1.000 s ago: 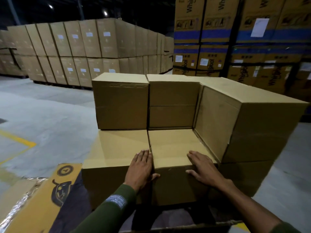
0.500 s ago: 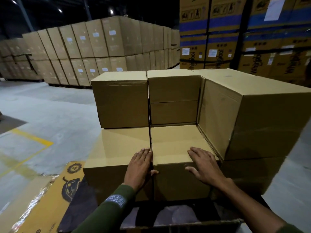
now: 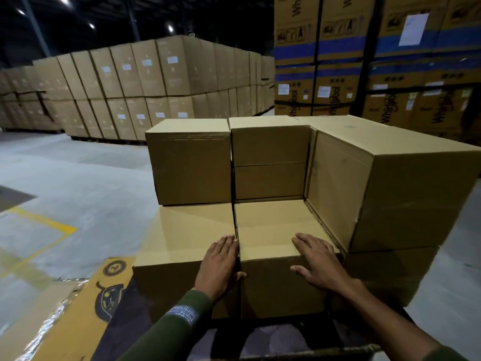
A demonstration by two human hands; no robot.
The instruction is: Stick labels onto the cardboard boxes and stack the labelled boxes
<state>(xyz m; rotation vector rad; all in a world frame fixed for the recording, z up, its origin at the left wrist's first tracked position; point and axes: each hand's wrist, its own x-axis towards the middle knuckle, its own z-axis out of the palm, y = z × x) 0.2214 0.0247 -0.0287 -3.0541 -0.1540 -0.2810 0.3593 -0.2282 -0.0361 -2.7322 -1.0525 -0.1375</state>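
Both hands rest flat on the near middle box (image 3: 273,230) in the stack. The left hand (image 3: 218,264) lies palm down along the seam between this box and the left box (image 3: 187,238), fingers straight, thumb hooked over the front edge; its grip is open and holds nothing. The right hand (image 3: 318,261) lies spread on the top near the right front corner, fingers splayed, grip likewise open and empty. The middle box sits in the lower tier, touching the left box and a big box (image 3: 390,194) on the right. Behind it stand two upper boxes (image 3: 192,165) side by side. No label shows on any near face. A printed sheet (image 3: 104,303) lies on the floor (image 3: 78,183) at lower left.
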